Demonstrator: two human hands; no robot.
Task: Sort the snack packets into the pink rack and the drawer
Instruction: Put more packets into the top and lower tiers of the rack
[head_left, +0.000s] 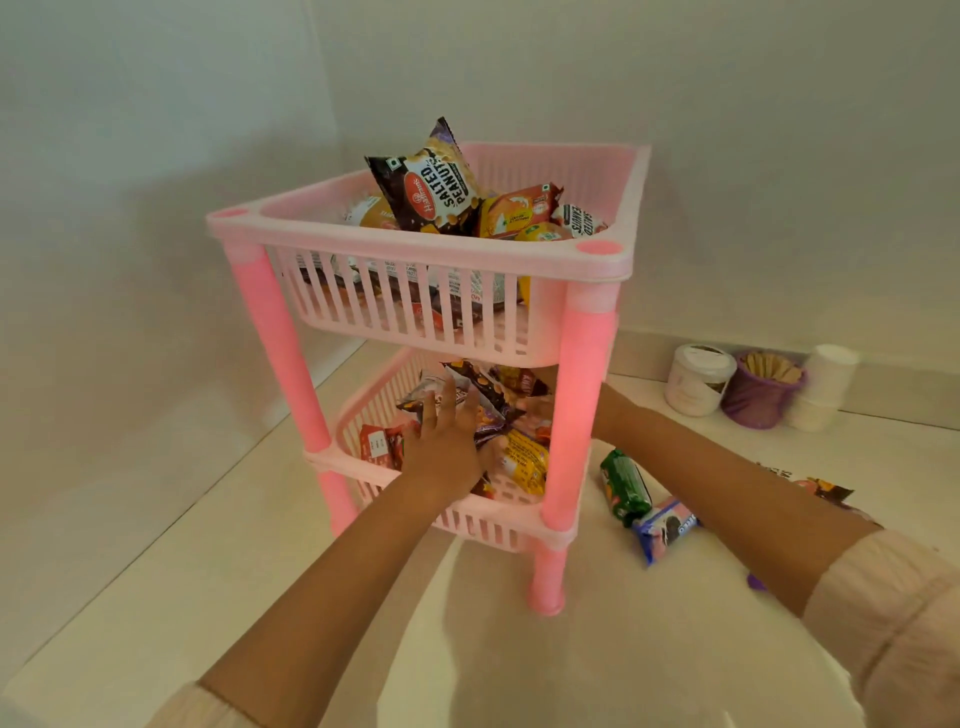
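the pink rack (426, 244) stands on the counter (623, 649), both its 2 baskets holding snack packets. in the lower basket (467, 522) the left hand (447, 441) presses straight fingers on the packets there. the right hand (540, 408) reaches in behind the rack's front post; cannot tell its fingers. a green packet (623, 486) and a blue packet (662, 527) lie just right of the rack.

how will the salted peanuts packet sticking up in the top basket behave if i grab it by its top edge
The salted peanuts packet is probably floppy: it is a thin film pouch that leans at a tilt on the other packets. Its glossy surface suggests that it may be slippery, so pinch the crimped seam. It looks puffed and likely light, and lifting it may shift the orange biscuit pack beside it.
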